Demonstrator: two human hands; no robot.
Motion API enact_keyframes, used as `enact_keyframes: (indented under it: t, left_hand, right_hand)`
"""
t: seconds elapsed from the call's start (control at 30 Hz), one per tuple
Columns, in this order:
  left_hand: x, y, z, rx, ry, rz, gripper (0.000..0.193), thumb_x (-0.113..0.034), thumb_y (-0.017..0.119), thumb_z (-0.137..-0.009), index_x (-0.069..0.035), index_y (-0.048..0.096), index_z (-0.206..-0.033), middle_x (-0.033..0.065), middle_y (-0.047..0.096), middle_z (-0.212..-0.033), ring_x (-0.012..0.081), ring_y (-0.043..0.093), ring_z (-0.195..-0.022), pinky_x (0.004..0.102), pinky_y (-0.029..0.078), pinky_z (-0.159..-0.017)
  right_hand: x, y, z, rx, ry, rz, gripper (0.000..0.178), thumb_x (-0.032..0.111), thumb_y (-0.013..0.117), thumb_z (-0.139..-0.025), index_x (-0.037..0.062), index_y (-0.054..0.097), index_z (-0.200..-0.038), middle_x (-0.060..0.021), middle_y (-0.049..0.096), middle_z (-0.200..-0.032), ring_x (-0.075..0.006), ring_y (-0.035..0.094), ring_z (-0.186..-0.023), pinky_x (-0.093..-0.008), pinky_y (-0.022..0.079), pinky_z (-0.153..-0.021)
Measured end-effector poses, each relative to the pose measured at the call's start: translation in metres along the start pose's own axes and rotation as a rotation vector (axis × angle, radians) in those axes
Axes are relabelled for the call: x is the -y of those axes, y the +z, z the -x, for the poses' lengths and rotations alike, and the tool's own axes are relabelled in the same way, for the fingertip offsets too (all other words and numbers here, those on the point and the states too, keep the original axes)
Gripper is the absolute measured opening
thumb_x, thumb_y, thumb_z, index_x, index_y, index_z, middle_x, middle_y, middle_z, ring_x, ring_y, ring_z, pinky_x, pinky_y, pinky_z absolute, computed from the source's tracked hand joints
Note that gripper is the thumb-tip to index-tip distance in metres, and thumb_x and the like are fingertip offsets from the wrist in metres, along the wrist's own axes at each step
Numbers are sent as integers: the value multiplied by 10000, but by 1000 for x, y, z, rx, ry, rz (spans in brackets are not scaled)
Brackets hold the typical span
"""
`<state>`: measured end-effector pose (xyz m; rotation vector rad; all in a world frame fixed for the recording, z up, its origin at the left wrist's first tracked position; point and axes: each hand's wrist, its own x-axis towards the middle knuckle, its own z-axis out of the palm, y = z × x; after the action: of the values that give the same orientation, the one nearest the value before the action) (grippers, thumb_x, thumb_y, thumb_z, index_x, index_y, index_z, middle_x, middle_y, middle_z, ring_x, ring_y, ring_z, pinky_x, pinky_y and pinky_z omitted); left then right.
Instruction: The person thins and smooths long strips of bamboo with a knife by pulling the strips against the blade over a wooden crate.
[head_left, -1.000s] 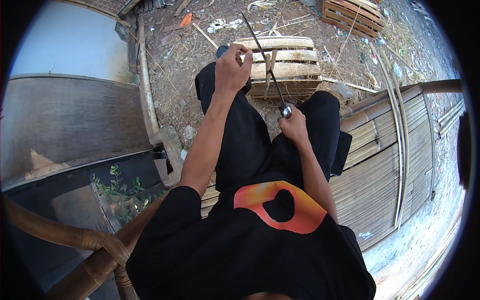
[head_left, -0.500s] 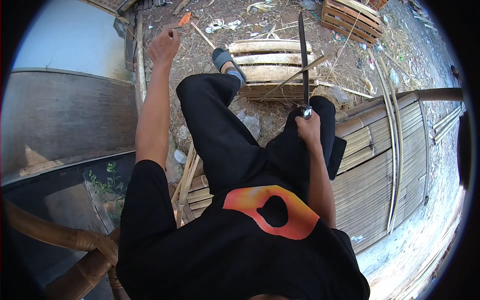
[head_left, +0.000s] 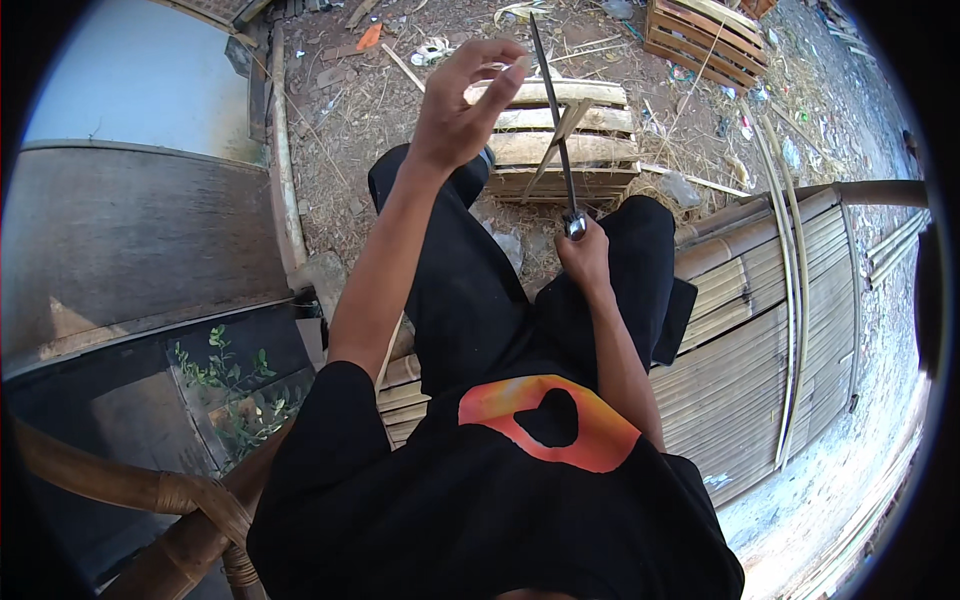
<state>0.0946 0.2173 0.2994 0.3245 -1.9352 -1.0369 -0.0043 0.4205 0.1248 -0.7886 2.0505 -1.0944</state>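
My right hand (head_left: 585,255) is closed round the handle of a machete (head_left: 545,65), above my right thigh. Its long dark blade points away from me and tilts slightly left at the tip. A split bamboo strip (head_left: 575,115) crosses the blade about halfway along; I cannot tell whether it is stuck on the edge or only touching. My left hand (head_left: 460,115) is raised to the left of the blade, fingers curved and apart from the thumb, with nothing visible in it. Beyond my knees stands a slatted wooden crate (head_left: 600,150), partly covered by that hand and the blade.
A bamboo-slat bench (head_left: 735,385) lies at my right, with long bamboo strips (head_left: 795,330) across it. Another slatted crate (head_left: 700,50) stands at the far right. Dry scraps and litter cover the ground. A wall panel (head_left: 140,230) and a leafy plant (head_left: 230,370) are at the left.
My left hand has swung right toward the blade, its fingers opening from a closed shape. My right hand has shifted left and nearer, tilting the machete left; the bamboo strip moved with it.
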Motion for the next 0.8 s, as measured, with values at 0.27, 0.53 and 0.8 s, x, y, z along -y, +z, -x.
enact_keyframes:
  t: [0.27, 0.53, 0.8]
  left_hand:
    - [15, 62, 12, 22, -262, 274, 291, -266, 498, -1050, 4, 601, -1087, 61, 666, -817, 110, 639, -764, 251, 519, -770]
    - [26, 62, 9, -5, -154, 294, 242, -207, 385, -1077, -34, 462, -1227, 137, 688, -869, 172, 688, -819, 301, 568, -764]
    - [37, 61, 7, 12, -109, 264, 242, -158, 330, -1075, -36, 432, -1258, 154, 687, -939, 239, 719, -880, 353, 588, -833]
  right_hand:
    - [-5, 22, 4, 142, -82, -157, 122, 63, 617, -738, 15, 523, -797, -16, 505, -633, -116, 468, -588, -321, 411, -551]
    - [-2, 10, -10, 356, 72, -263, 187, 74, 639, -733, -19, 580, -884, -59, 541, -652, -155, 506, -590, -338, 435, -583]
    - [-1, 26, 8, 72, -11, 121, 405, 134, 661, -742, -25, 567, -1103, -308, 659, -903, -487, 628, -908, -541, 504, -797]
